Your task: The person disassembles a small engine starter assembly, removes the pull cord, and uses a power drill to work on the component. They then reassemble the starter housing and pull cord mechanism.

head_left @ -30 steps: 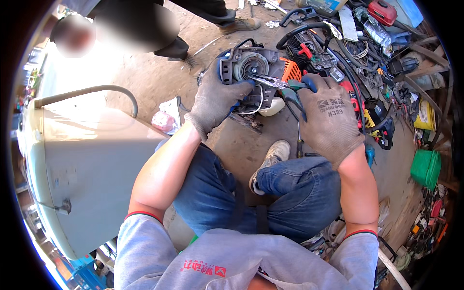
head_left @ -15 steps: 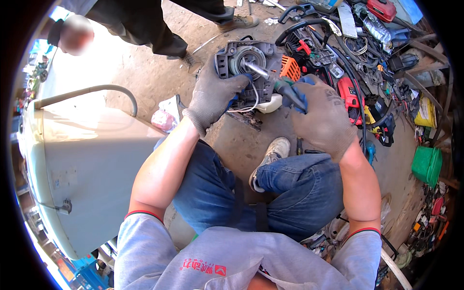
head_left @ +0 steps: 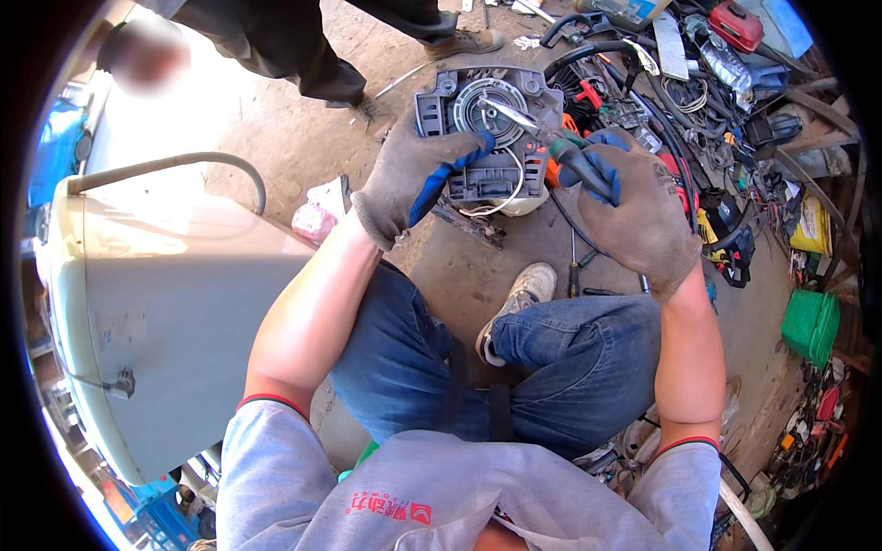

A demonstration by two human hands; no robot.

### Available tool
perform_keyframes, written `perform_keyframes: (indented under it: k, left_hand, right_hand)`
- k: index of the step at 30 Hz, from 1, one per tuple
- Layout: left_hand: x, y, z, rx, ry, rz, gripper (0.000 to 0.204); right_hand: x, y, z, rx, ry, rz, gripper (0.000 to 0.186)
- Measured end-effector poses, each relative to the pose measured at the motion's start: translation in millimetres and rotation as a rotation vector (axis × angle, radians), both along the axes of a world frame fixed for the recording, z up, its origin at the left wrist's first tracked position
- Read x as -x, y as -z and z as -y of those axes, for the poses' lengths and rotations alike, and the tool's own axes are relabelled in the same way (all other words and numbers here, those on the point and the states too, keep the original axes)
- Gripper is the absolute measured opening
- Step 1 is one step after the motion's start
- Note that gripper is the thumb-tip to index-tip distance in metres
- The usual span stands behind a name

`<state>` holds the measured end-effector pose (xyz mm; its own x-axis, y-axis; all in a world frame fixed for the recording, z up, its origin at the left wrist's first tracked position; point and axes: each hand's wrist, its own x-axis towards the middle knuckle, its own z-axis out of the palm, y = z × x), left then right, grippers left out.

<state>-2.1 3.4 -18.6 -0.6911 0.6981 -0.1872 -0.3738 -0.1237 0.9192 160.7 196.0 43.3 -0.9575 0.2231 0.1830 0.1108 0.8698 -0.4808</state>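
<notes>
My left hand (head_left: pixel 418 174), in a grey glove with blue palm, grips the left side of a small engine's dark grey starter housing (head_left: pixel 478 185), its thumb lying across the front. The housing is tilted up toward me and has a round ringed recess in its middle. A white cord (head_left: pixel 521 174) loops down from it. My right hand (head_left: pixel 634 207), gloved alike, is closed round the dark green and black handles of metal-jawed pliers (head_left: pixel 524 119). The pliers' tips reach into the recess; what they touch there is too small to tell.
A pale cabinet-like box (head_left: pixel 184 340) with a hose stands at left. Another person's legs (head_left: pixel 294 46) are beyond the engine. Screwdrivers (head_left: pixel 574 275) lie on the floor by my shoe. Tools, cables and machine parts (head_left: pixel 680 92) are heaped at right, with a green container (head_left: pixel 810 326).
The housing has turned to face me more squarely and shifted slightly right. My right hand and the pliers have moved a little right and down, the tips still at the recess.
</notes>
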Motion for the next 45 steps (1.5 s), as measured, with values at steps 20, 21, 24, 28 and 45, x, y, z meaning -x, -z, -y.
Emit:
perform_keyframes:
  k: [20,21,24,28,45]
  left_hand:
    - [0,22,8,-0.15,0.189,-0.243,0.051]
    - [0,19,10,-0.07,0.163,-0.107,0.037]
    - [-2,-10,5,0.103,0.261,0.171,0.04]
    - [-3,-16,-2,0.171,0.231,0.348,0.038]
    - [7,5,7,0.191,0.303,-0.345,0.037]
  right_hand:
    - [2,-12,-6,-0.365,-0.089,-0.012,0.029]
    - [3,-12,-6,-0.379,-0.095,0.0,0.029]
    - [4,-10,-10,-0.408,-0.092,0.042,0.029]
    - [7,-2,-10,-0.416,-0.08,0.059,0.028]
    - [10,-6,-16,-0.318,-0.043,0.091,0.028]
